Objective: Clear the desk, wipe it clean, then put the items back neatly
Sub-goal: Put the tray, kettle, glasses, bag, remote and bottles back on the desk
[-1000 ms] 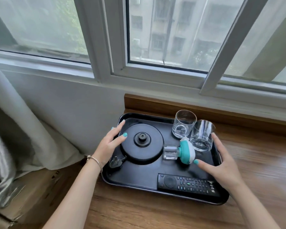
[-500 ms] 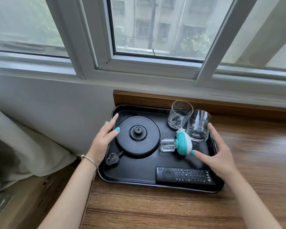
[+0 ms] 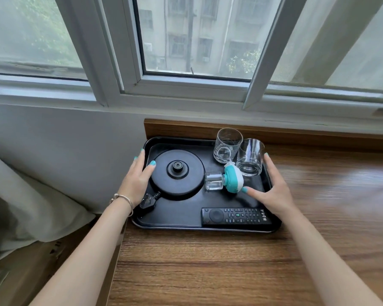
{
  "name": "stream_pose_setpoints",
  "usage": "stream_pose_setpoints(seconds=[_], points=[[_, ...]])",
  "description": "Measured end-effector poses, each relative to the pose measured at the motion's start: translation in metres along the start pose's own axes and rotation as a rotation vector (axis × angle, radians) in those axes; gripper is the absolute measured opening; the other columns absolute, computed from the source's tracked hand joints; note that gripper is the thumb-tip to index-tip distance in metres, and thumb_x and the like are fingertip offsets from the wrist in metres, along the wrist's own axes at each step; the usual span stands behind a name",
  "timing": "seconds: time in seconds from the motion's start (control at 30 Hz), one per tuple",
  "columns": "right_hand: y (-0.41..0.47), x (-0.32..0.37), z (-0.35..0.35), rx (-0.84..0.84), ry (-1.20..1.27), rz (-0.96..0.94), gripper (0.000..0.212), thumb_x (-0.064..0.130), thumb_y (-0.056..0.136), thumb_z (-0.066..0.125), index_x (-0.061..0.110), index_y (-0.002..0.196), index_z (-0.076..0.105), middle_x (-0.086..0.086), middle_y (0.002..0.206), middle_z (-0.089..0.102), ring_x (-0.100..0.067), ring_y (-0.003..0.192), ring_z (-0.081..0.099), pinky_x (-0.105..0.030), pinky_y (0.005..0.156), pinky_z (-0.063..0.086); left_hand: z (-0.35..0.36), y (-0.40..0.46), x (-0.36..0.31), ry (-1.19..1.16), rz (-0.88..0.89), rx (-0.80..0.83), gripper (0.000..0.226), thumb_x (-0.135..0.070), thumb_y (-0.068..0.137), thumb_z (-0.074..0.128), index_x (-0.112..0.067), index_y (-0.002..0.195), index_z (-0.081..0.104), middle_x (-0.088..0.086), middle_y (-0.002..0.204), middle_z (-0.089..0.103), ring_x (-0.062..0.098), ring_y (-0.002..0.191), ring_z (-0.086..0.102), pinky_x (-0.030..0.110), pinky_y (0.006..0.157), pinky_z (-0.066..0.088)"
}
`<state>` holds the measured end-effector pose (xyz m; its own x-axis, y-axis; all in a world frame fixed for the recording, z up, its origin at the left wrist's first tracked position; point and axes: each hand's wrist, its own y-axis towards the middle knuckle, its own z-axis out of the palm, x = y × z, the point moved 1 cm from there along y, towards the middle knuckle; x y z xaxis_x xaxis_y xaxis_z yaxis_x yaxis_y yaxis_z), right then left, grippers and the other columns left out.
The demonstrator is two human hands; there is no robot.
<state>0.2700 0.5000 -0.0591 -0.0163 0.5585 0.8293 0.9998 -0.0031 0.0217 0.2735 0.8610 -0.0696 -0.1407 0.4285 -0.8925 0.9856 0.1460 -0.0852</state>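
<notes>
A black tray (image 3: 177,217) sits at the back left corner of the wooden desk (image 3: 230,266), its left edge slightly past the desk's side. On it are a round black kettle base (image 3: 186,182) with its plug (image 3: 147,203), two clear glasses (image 3: 227,144) (image 3: 251,156), a teal and white plug-in device with a clear bottle (image 3: 230,180), and a black remote (image 3: 236,216). My left hand (image 3: 135,180) rests over the tray's left rim, thumb on the kettle base. My right hand (image 3: 272,191) lies over the right rim, thumb inside near the teal device. Fingers look straight.
A raised wooden strip (image 3: 296,133) and the window sill (image 3: 186,100) run behind the tray. A pale curtain (image 3: 31,206) hangs at the left above a cardboard box (image 3: 31,261). Bare desk surface stretches to the front and right.
Both hands stay on the tray's two sides. My view has swung so the tray sits more squarely in front of me; the items on it have not shifted.
</notes>
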Motion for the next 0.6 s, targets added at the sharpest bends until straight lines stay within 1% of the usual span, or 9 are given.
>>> stream_pose_setpoints(seconds=[0.1,0.13,0.2,0.3,0.37,0.43,0.5,0.53,0.6], points=[[-0.003,0.000,-0.002,-0.031,-0.074,0.010,0.111,0.065,0.052,0.082,0.072,0.135,0.009,0.017,0.159,0.024,-0.006,0.148,0.021,-0.054,0.120,0.020,-0.001,-0.004,-0.003,0.098,0.034,-0.109,0.055,-0.032,0.101,0.044,-0.018,0.151,0.026,-0.004,0.161,0.007,0.011,0.147,0.010,0.019,0.107,0.011],[-0.007,0.000,-0.003,-0.046,-0.105,0.032,0.113,0.060,0.055,0.084,0.068,0.139,0.009,0.014,0.159,0.025,-0.008,0.148,0.022,-0.053,0.119,0.020,-0.002,-0.006,-0.005,0.095,0.042,-0.134,0.052,-0.030,0.101,0.045,-0.016,0.149,0.031,-0.003,0.161,0.008,0.012,0.146,0.013,0.019,0.106,0.012],[-0.017,-0.003,-0.008,-0.060,-0.137,0.091,0.115,0.044,0.065,0.088,0.051,0.150,0.010,0.010,0.160,0.024,-0.014,0.148,0.023,-0.052,0.119,0.022,-0.004,-0.010,-0.009,0.090,0.039,-0.153,0.048,-0.027,0.099,0.047,-0.013,0.145,0.040,-0.001,0.160,0.011,0.013,0.145,0.017,0.019,0.106,0.014],[-0.039,-0.008,-0.017,-0.031,-0.088,0.124,0.110,0.036,0.072,0.086,0.040,0.154,0.013,0.010,0.160,0.023,-0.016,0.147,0.024,-0.045,0.120,0.024,-0.003,-0.017,-0.017,0.158,0.080,-0.169,0.048,-0.024,0.096,0.054,-0.012,0.141,0.045,0.001,0.160,0.012,0.015,0.146,0.017,0.029,0.114,0.018],[-0.056,-0.007,-0.023,-0.020,-0.035,0.133,0.107,0.032,0.075,0.084,0.037,0.156,0.013,0.009,0.160,0.023,-0.013,0.147,0.023,-0.035,0.117,0.024,0.003,-0.023,-0.028,0.200,0.139,-0.138,0.046,-0.022,0.094,0.056,-0.014,0.138,0.048,-0.001,0.159,0.014,0.015,0.145,0.018,0.033,0.115,0.019],[-0.073,-0.003,-0.030,-0.060,0.001,0.159,0.107,0.027,0.075,0.084,0.031,0.157,0.015,0.003,0.159,0.026,-0.011,0.145,0.025,-0.027,0.112,0.024,0.014,-0.031,-0.044,0.289,0.253,-0.096,0.043,-0.020,0.092,0.059,-0.014,0.134,0.053,0.002,0.158,0.021,0.018,0.145,0.020,0.035,0.115,0.020],[-0.092,0.002,-0.041,-0.120,0.006,0.168,0.105,0.022,0.074,0.085,0.023,0.156,0.018,-0.003,0.159,0.029,-0.010,0.144,0.028,-0.024,0.113,0.025,0.030,-0.040,-0.063,0.405,0.430,-0.072,0.042,-0.017,0.088,0.064,-0.010,0.128,0.059,0.010,0.154,0.030,0.026,0.144,0.024,0.041,0.116,0.021],[-0.103,0.005,-0.047,-0.141,0.001,0.176,0.104,0.020,0.075,0.084,0.021,0.156,0.020,-0.004,0.158,0.030,-0.011,0.144,0.028,-0.025,0.114,0.025,0.041,-0.045,-0.073,0.408,0.494,-0.046,0.041,-0.015,0.086,0.066,-0.008,0.126,0.061,0.011,0.153,0.032,0.027,0.144,0.025,0.043,0.117,0.022],[-0.128,0.009,-0.061,-0.168,0.000,0.206,0.101,0.017,0.076,0.083,0.020,0.155,0.020,-0.003,0.155,0.033,-0.010,0.143,0.029,-0.025,0.114,0.025,0.066,-0.060,-0.094,0.305,0.518,0.068,0.042,-0.017,0.086,0.067,-0.011,0.127,0.060,0.008,0.156,0.025,0.024,0.145,0.020,0.040,0.118,0.019]])
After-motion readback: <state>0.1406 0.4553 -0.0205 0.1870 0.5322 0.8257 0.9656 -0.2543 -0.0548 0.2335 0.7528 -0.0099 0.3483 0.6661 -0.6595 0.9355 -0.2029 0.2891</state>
